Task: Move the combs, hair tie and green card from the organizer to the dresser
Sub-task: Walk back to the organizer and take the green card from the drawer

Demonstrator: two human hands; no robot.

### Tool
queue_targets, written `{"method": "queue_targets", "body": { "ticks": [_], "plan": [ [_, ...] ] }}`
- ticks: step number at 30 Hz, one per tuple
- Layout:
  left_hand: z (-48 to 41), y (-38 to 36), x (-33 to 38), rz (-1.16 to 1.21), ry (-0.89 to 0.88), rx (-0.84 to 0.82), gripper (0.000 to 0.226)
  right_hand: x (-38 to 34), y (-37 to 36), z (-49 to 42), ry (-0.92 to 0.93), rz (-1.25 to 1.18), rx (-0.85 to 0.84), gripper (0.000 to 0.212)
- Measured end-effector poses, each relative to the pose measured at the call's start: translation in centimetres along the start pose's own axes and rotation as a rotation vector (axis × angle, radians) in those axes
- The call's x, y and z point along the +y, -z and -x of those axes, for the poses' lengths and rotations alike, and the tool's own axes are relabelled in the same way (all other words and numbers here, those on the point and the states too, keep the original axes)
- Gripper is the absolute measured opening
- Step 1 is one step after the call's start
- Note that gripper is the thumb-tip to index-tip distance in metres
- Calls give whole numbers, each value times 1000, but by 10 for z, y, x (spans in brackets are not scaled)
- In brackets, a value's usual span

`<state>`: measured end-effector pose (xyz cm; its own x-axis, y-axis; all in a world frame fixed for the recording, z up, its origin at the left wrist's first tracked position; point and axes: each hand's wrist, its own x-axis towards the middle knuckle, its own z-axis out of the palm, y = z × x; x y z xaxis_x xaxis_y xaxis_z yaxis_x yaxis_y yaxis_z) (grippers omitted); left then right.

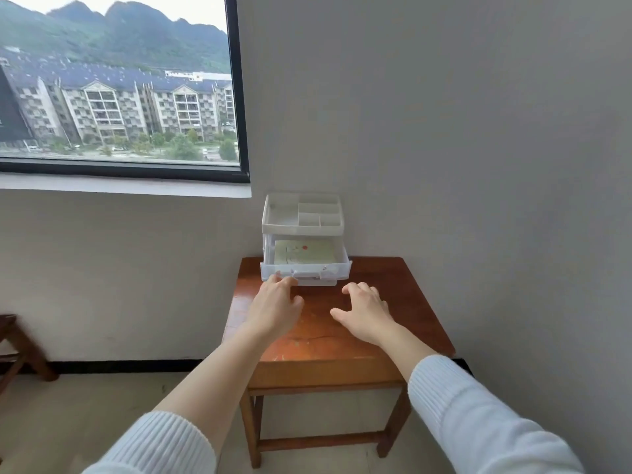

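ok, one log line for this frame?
drawer: open | green card: inside | left hand: at drawer front | right hand: empty, over dresser

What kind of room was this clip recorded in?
Probably a room in an upper-floor flat, sparsely furnished. A window looks out over apartment blocks and hills, a small wooden table stands in the corner of plain white walls, and a white plastic drawer organizer sits on it.

organizer (302,230): white matt plastic | dresser (393,295): glossy varnished wood | sleeve (478,422): ribbed knit cloth
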<state>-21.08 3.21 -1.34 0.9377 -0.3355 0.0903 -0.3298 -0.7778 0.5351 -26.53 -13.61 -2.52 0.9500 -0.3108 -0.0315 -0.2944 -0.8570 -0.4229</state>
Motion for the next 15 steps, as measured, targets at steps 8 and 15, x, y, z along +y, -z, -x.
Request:
{"method": "queue_targets", "body": {
  "ticks": [8,15],
  "plan": [
    [-145,-26,-21,42,46,-98,48,6,-8,-153,-62,23,86,50],
    [-224,-47,-37,-13,152,-257,51,22,-25,-224,-178,126,-27,48]
  ]
}}
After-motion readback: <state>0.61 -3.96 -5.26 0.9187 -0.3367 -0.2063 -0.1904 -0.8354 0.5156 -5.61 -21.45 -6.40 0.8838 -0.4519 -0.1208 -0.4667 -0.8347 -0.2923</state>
